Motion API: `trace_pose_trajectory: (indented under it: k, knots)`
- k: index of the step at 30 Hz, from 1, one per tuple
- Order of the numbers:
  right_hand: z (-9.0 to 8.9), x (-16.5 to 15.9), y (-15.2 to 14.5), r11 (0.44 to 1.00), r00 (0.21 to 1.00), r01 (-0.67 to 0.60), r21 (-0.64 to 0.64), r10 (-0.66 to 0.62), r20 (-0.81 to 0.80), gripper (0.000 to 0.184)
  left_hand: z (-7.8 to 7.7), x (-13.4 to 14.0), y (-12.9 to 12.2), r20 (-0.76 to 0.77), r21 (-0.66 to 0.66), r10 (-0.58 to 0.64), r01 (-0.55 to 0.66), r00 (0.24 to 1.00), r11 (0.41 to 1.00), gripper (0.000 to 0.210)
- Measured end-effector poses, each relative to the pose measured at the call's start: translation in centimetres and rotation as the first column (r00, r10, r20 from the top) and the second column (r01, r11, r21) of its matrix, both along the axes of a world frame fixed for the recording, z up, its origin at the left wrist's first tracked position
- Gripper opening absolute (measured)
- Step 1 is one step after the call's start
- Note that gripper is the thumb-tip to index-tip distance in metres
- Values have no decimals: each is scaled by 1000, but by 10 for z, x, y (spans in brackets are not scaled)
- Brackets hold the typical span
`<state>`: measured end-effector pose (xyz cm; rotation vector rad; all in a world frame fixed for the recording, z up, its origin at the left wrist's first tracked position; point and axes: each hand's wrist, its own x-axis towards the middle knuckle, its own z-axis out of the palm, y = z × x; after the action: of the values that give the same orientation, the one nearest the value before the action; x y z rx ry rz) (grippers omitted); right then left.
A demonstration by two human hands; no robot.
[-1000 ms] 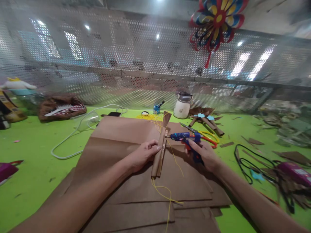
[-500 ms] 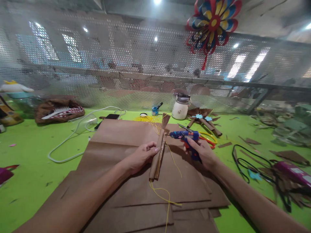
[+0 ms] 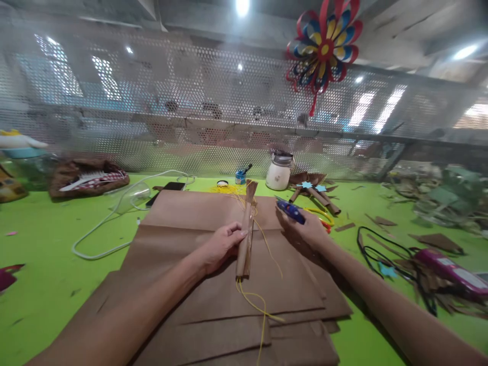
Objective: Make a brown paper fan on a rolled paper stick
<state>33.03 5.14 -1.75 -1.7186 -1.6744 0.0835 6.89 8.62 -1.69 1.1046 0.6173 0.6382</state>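
My left hand [image 3: 227, 244] pinches a rolled brown paper tube [image 3: 244, 249] with a fringed top end, held tilted over the brown paper sheets [image 3: 183, 284]. Yellow string [image 3: 254, 299] trails from the tube's lower end, and another strand runs along its right side. To the right, my right hand [image 3: 307, 229] is wrapped round a blue glue gun [image 3: 292, 211], apart from the tube. The gun's lower part is hidden by the hand. Scissors with yellow and orange handles [image 3: 322, 214] lie just behind that hand.
A white jar [image 3: 279, 172], a small blue bottle [image 3: 240, 177] and a yellow string heap [image 3: 226, 188] stand behind the paper. Further right are paper rolls with blue stars [image 3: 318, 195] and a purple device [image 3: 452, 272] with black cord. A white cable [image 3: 101, 255] loops at left.
My right hand has turned the glue gun and drawn it away from the tube's edge. The left hand keeps its hold on the tube. The view has shifted slightly.
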Motion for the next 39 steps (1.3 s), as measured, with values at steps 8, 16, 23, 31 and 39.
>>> trace_pose_trajectory:
  k: [8, 16, 23, 31, 39]
  knots:
    - [6, 6, 43, 984, 950, -163, -65, 175, 260, 29, 4, 2, -5, 66, -18, 10, -9, 998, 1000, 26]
    - [29, -23, 15, 979, 956, -200, 40, 186, 227, 24, 1, 0, -3, 109, -39, 5, -1, 994, 999, 26]
    - [28, -100, -36, 949, 906, -307, -71, 268, -327, 26, 6, 5, -6, 247, 56, 140, -158, 959, 986, 26]
    - [10, -127, -35, 974, 905, -210, -80, 163, -392, 25, 9, 10, -13, 303, 22, 223, -241, 926, 970, 29]
    - [8, -123, -42, 972, 951, -235, 7, 231, -206, 24, 14, 10, -18, 215, 12, 284, -293, 934, 956, 28]
